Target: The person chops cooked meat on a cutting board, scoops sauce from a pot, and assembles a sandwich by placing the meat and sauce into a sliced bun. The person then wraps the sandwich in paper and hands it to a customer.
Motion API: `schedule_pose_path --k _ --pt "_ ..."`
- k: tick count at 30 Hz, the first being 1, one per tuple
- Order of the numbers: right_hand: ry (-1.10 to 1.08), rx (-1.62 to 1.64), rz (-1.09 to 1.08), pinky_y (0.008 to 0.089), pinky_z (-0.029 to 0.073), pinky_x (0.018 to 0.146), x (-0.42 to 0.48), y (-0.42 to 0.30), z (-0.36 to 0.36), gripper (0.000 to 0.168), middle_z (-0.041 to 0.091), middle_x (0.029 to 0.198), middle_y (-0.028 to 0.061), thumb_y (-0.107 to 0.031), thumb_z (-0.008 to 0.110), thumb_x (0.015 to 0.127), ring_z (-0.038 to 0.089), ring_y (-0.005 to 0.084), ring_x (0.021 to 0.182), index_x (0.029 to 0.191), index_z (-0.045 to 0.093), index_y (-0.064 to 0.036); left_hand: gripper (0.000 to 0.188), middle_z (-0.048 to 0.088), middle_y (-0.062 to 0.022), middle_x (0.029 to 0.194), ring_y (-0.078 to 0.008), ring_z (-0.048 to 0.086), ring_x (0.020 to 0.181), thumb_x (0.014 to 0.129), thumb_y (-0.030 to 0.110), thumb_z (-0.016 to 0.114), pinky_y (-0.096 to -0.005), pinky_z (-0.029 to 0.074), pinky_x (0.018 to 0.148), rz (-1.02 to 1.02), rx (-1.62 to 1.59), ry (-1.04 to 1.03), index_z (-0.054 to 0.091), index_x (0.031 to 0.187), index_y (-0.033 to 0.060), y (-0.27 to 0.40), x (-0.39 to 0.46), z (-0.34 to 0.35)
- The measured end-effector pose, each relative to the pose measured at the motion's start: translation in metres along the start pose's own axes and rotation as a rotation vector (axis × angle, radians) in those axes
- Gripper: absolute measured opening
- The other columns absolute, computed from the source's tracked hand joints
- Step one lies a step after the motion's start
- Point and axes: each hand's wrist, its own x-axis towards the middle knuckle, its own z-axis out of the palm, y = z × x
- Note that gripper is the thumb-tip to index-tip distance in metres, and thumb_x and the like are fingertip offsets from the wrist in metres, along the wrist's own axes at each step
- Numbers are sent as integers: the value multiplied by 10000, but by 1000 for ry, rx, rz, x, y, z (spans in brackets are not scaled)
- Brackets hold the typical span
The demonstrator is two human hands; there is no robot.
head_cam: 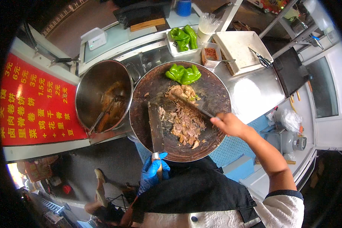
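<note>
On a round, dark-stained chopping block (216, 85) lies a heap of chopped cooked meat (186, 125), with larger pieces at its far end. My bare right hand (229, 124) grips a knife (196, 107), whose blade runs across the upper part of the heap. In my blue-gloved left hand (154, 172) is the wooden handle of a broad cleaver (156, 128). Its blade rests on the left side of the block, beside the meat, with scraps stuck near it. Green peppers (183, 74) sit at the block's far edge, beyond the meat.
Left of the block stands a deep steel pot (102, 82) with tongs (102, 112) inside. Behind are a tray of green peppers (183, 38), a tub of red flakes (210, 53) with a spoon, and a white tray (239, 51) bearing scissors (260, 58). Another person's leg (100, 182) shows lower left.
</note>
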Motion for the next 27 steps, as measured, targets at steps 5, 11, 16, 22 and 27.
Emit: schedule_pose_path --k 5,11,16,22,27 --pt "-90 -182 -171 460 455 611 19 16 -23 488 554 619 215 -467 421 892 552 416 634 765 548 -14 447 577 -59 813 -151 553 710 894 287 477 -280 464 633 36 -75 37 440 1258 30 -12 -2 11" --pt "-208 -313 -317 463 466 602 9 32 -10 471 549 604 218 -480 431 883 569 411 646 776 554 -39 473 577 -67 835 -160 548 706 887 300 505 -286 464 629 66 -78 43 434 1269 31 -30 0 17" --pt "-196 -150 -213 450 437 567 -12 -2 -10 463 509 585 214 -444 434 899 542 405 615 742 507 -15 476 562 -71 826 -162 540 700 891 292 498 -309 458 620 64 -120 62 426 1271 14 -37 -5 18" --pt "-163 -105 -182 441 434 576 -15 0 16 466 519 612 220 -441 430 904 537 407 621 758 510 -6 497 556 -79 820 -162 538 705 885 303 499 -300 453 660 165 -168 40 408 1271 3 -52 -15 5" --pt "-102 -175 -195 427 439 581 -22 -2 28 441 531 626 215 -415 456 900 537 400 618 752 516 -4 501 564 -81 821 -159 543 712 891 311 482 -287 453 669 154 -166 69 397 1267 -9 -58 -24 -5"
